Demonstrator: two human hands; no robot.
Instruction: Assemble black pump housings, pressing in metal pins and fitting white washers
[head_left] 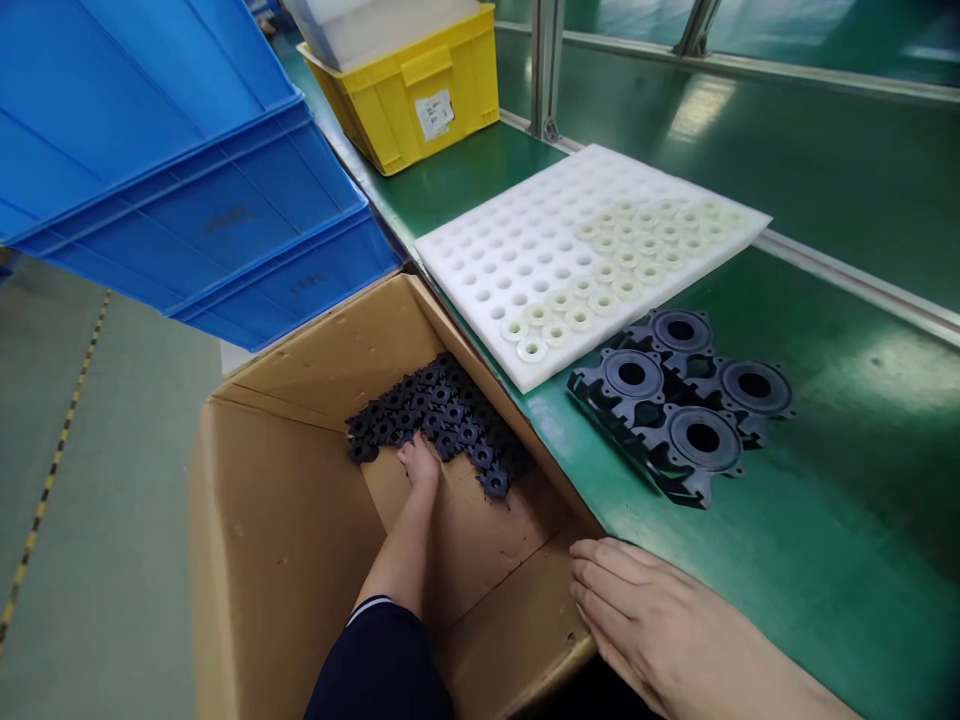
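From the head view, the left hand (420,462) reaches toward 7 o'clock into one carton (292,520), fingers curled against black parts (450,411), dozens, too overlapped to count; whether it grasps one cannot be told. The right hand (637,610), at 5 o'clock, lies unclenched at the carton's edge. On the surface (840,560) sit four ringed castings (727,385) at 3, one white tray (517,240) at 2, and one yellow bin (450,75) at 11; three blue crates (262,190), cut off, at 10.
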